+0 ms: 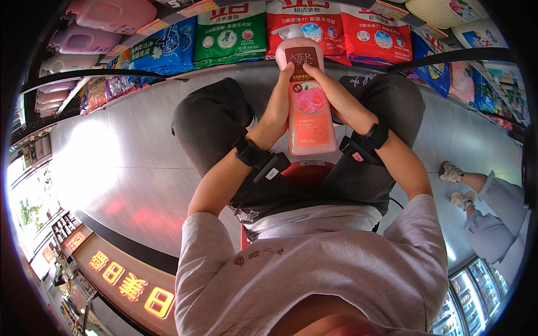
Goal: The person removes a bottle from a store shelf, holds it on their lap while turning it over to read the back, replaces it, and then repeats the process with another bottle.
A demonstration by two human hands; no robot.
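- Firstly, nearest the camera: one pale T-shirt (325, 274), worn by the person seated with knees apart.
- Wrist straps, two, black: left strap (246, 151) and right strap (375, 135), each with a small dark box attached.
- Dark trousers (210, 120), worn; a red seat (305, 175) shows between the thighs.
- Left hand (278, 103): wrapped on the bottle's left side, thumb on the front near the shoulder; fingers behind, hidden.
- Right hand (332, 94): gripping the opposite side, thumb likewise on the front; its other fingers mostly out of sight.
- Pink pump bottle (311, 120), one: between both hands, above the gap between the knees, rose-printed front facing the wearer, base toward the lap. Exact tilt cannot be told.
- White pump head (293, 31), at the bottle's far end, untouched. Handling note: best kept free of the thumbs; even pressure from both palms should steady the bottle, thumbs placed clear of the print.
- Grey tiled floor (151, 185), beneath.
- Bagged packs beyond, along the shelf: blue pack (165, 47), green pack (230, 36), two red packs (378, 36).
- Farther right: another person's legs (487, 210), light trousers, pale shoes.
- Background: glowing sign (131, 287), lower left; glass-door coolers (471, 291), lower right.
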